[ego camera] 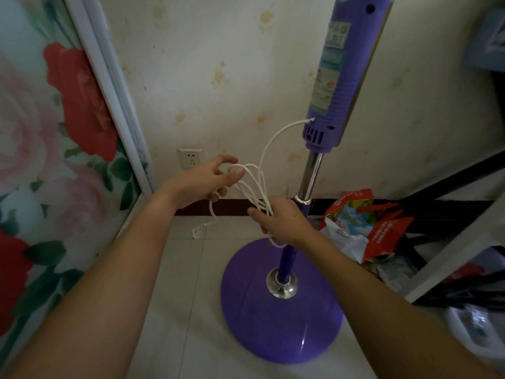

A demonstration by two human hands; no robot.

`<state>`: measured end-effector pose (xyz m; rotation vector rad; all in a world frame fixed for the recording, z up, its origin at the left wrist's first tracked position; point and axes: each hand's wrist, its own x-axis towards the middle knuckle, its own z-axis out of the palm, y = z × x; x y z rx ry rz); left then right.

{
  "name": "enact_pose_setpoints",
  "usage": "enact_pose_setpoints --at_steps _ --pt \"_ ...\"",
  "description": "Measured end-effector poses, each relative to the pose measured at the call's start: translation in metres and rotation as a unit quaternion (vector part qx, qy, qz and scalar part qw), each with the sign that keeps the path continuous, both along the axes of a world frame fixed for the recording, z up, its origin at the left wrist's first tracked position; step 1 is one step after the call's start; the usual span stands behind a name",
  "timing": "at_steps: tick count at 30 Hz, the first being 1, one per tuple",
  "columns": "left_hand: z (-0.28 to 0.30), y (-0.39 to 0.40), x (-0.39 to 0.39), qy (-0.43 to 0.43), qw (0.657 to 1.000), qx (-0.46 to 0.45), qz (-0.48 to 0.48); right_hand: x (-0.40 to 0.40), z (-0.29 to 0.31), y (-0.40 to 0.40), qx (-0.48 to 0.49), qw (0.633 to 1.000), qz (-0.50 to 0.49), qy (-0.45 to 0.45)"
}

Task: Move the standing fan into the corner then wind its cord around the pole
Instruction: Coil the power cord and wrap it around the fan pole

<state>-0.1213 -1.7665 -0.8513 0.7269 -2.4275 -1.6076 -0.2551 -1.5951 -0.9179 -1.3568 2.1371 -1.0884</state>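
While the purple fan stands by the wall, left hand and right hand each clasp white cord loops; plug dangles.

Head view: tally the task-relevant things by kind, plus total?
Fan: 1
Cord: 1
Plug: 1
Wall socket: 1
Hands: 2, left hand and right hand, both gripping cord loops
Total: 6
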Motion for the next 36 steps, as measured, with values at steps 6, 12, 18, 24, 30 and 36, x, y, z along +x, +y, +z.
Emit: enact_pose_setpoints --at_steps 6,12,18,24,30,36 --pt "0.057 0.011 0.004 0.122 0.884 -0.451 -0.006 -0.019 0.029 0.017 0.117 0.990 0.045 0.058" --pt "0.037 0.066 -0.017 0.008 0.622 -0.740 -0.255 -0.029 0.050 0.033 0.216 0.972 0.068 0.067" --pt "0.003 0.069 -0.029 0.003 0.604 -0.764 -0.227 -0.038 0.073 0.061 0.258 0.960 0.069 0.085" --pt "0.005 0.093 -0.051 0.062 0.656 -0.724 -0.206 -0.048 0.089 0.092 0.228 0.968 0.051 0.086" --pt "0.006 0.104 -0.070 0.104 0.689 -0.684 -0.219 -0.057 0.100 0.106 0.184 0.977 0.014 0.110" --pt "0.009 0.113 -0.075 0.113 0.710 -0.656 -0.227 -0.059 0.096 0.123 0.102 0.992 0.011 0.069"
